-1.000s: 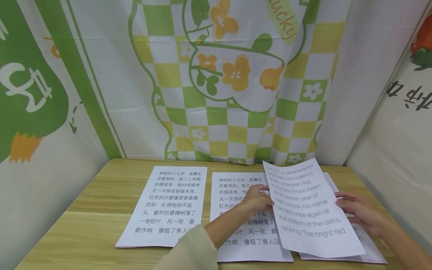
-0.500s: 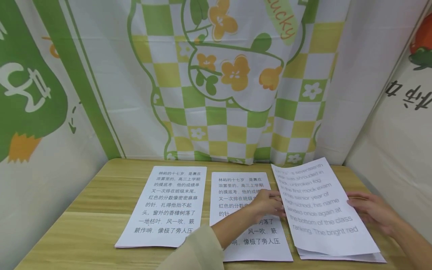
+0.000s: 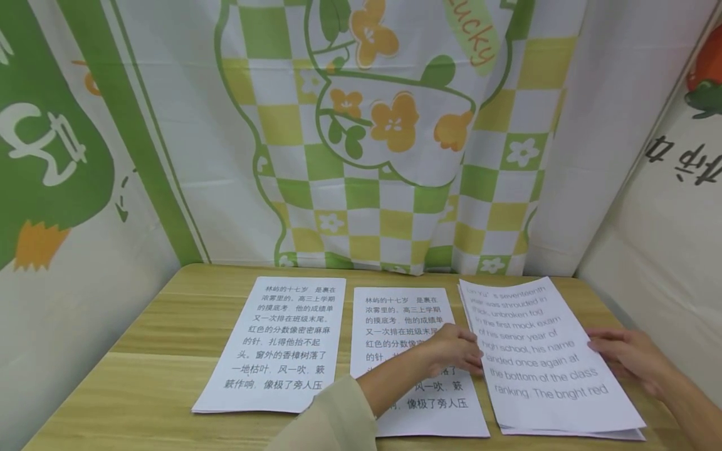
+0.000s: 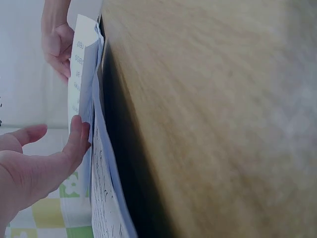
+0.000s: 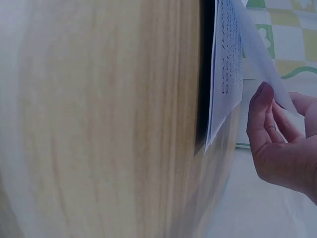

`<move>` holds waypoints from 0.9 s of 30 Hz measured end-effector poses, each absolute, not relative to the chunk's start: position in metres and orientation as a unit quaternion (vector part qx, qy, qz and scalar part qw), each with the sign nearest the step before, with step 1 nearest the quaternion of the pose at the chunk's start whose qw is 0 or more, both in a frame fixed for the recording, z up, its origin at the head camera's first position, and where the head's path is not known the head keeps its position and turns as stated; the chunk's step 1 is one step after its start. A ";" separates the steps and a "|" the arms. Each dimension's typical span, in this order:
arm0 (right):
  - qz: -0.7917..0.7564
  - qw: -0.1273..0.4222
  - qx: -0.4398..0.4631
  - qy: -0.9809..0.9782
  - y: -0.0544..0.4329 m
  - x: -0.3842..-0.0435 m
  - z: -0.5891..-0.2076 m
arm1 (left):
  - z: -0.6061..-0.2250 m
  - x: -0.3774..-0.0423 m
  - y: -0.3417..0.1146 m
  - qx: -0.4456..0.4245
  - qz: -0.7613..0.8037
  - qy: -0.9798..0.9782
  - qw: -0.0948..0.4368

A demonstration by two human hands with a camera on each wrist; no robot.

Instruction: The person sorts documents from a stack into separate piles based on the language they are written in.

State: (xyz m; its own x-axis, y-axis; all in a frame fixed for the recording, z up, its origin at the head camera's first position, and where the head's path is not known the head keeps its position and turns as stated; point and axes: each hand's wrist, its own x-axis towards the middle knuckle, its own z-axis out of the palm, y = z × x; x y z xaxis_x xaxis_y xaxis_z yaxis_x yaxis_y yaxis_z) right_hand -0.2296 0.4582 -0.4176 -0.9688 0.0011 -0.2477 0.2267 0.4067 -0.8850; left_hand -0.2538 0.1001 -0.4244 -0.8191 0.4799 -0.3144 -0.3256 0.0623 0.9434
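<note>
A printed sheet of paper [image 3: 536, 357] with English text lies over the right-hand paper stack [image 3: 628, 433], nearly lined up with it. At the sheet's left edge is my left hand [image 3: 451, 351]; in the left wrist view its extended fingers [image 4: 77, 136] touch the paper while the thumb stands apart. My right hand [image 3: 632, 360] pinches the right edge, fingers below and thumb above. From the right wrist view, this side of the sheet [image 5: 260, 54] slants up above the stack's lower pages [image 5: 225, 99].
A middle stack of sheets [image 3: 423, 423] with Chinese text lies partly under my left forearm. Another such stack [image 3: 276, 344] is farther left on the wooden table [image 3: 146, 388]. Behind the table hangs a checked, flowered curtain [image 3: 372, 188].
The English sheet has shifted right and come down over the right-hand stack, its top edge now lower. Both hands have moved right and slightly down with it.
</note>
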 end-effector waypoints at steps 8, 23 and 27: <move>-0.497 0.069 0.076 0.862 0.452 -0.231 -0.420 | -0.423 -0.252 0.097 0.086 0.640 0.717 0.263; -0.420 0.007 0.030 0.907 0.406 -0.236 -0.414 | -0.418 -0.251 0.055 0.149 0.631 0.721 0.243; -0.440 0.018 -0.012 0.898 0.370 -0.233 -0.414 | -0.417 -0.252 0.032 0.147 0.632 0.722 0.238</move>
